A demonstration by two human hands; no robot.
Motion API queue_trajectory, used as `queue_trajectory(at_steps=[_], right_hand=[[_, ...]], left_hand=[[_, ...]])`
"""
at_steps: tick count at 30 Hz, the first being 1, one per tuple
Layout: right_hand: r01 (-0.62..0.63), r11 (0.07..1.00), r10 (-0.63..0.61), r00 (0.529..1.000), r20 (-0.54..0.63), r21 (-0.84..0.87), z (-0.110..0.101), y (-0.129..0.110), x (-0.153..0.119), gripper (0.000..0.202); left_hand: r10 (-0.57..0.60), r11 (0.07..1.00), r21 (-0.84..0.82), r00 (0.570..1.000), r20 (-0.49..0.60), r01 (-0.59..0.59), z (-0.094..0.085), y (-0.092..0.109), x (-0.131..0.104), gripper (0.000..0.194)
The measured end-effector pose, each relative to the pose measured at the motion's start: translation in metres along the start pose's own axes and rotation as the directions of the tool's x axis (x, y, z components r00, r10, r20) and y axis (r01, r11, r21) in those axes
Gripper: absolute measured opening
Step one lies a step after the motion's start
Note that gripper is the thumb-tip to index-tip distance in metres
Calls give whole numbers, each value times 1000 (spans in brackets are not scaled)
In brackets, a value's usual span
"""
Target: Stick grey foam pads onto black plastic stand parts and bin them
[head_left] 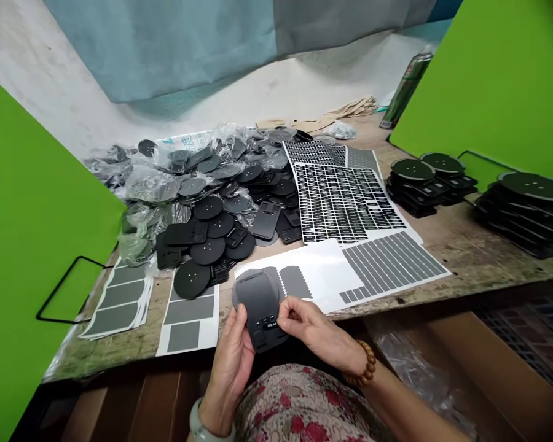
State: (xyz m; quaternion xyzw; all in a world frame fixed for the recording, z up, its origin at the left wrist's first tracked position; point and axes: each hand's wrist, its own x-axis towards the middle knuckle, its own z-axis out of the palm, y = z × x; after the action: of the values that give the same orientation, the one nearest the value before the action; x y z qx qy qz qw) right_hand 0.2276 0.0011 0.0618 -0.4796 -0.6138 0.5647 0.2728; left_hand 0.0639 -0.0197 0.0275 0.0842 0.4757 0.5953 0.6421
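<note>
Floral fabric is covering my lap. My left hand is gripping a black stand just beyond; my right hand is touching its lettered strip, pinch unclear. Judging progress partial: stacks are standing right, a larger heap is lying loose. Worn tabletop is supporting everything; blue cloth is hanging behind.
</note>
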Motion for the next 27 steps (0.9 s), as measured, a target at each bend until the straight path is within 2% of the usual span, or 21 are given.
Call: queue_trajectory(at_steps=[7, 13, 27], right_hand=[[-41, 990, 33, 998, -61, -134, 12, -8, -1, 13], [-50, 982, 35, 996, -80, -182, 15, -10, 0, 13], [-54, 975, 34, 995, -93, -214, 16, -7, 1, 12]], left_hand=[[9, 999, 38, 994, 109, -14, 1, 0, -2, 25], [32, 998, 52, 998, 61, -35, 1, -1, -3, 31], [42, 994, 99, 992, 118, -54, -1, -1, 1, 27]])
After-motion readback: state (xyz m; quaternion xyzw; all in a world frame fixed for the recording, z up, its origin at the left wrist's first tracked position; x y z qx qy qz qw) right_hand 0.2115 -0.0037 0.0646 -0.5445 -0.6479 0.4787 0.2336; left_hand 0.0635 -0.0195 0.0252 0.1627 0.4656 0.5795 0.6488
